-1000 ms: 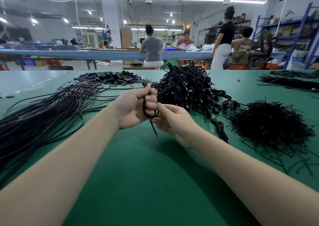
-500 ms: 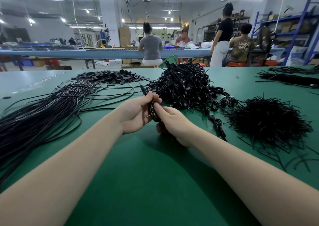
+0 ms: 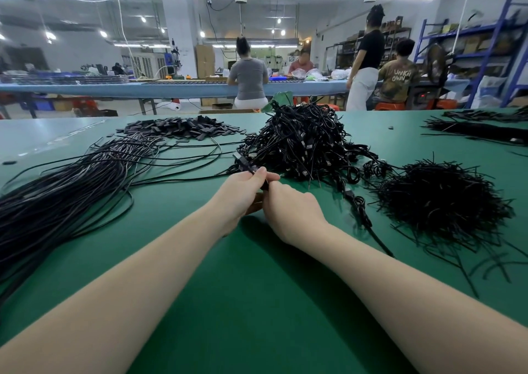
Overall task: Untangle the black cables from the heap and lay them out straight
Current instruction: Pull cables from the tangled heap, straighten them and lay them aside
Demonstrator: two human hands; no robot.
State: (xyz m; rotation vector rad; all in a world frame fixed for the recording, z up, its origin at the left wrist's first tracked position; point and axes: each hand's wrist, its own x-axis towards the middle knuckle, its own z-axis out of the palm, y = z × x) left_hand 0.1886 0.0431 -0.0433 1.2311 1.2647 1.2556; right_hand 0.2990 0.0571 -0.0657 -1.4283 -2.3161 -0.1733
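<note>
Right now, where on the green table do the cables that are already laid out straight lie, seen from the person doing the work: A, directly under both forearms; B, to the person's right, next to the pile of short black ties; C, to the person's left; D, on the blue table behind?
C: the straightened cables fan out along the left side of the green table, left of the left hand and the tangled heap.

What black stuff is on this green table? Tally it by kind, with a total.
Tangled cable heap: 1
Straightened cable spread: 1
Pile of flat black pieces: 1
Pile of short black strands: 1
Long bundles at the far right: 2, as far as the edge shows
Single cable held by left hand and right hand: 1
Total: 7
</note>
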